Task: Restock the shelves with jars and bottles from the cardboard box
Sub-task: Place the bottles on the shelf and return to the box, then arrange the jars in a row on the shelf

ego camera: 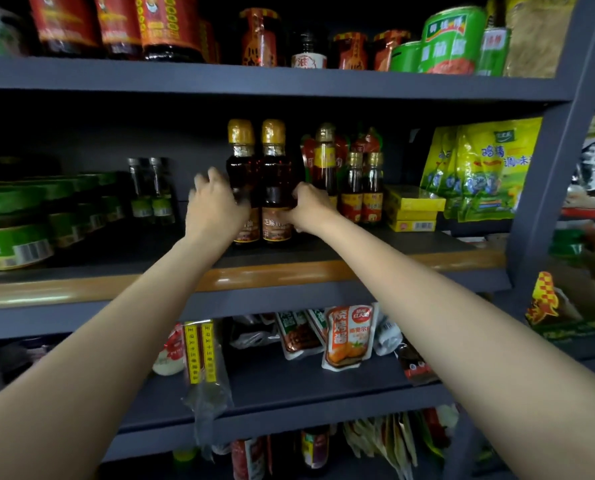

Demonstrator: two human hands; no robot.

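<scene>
**Seating two dark bottles on the middle shelf**

The person is reaching both arms into the middle shelf [427, 242]. The left hand [213, 209] is sitting against the left dark bottle [243, 188], fingers curled loosely around its side; whether they are actually gripping or already letting go, I cannot tell. The right hand [311, 207] is pinching the right dark bottle [276, 188] at label height, thumb and fingers closed on it. Both bottles are standing upright, touching each other, bases on the shelf board, gold caps up.

How I'd finish this step:
- Be pushing low, at label height, not at the necks. They look tall and top-heavy, so a high push is asking for a tip.
- Be sliding them back as a pair, keeping labels facing front.
- Be watching the right side: the small bottles [362, 192] are standing just beside the right hand, and a knuckle could knock them.
- On the left, the clear glass bottles [152, 192] are near; there is a gap, so drift left if anything.
- Be releasing one hand at a time once both stand steady.

The cardboard box isn't clearly identifiable from here.
</scene>
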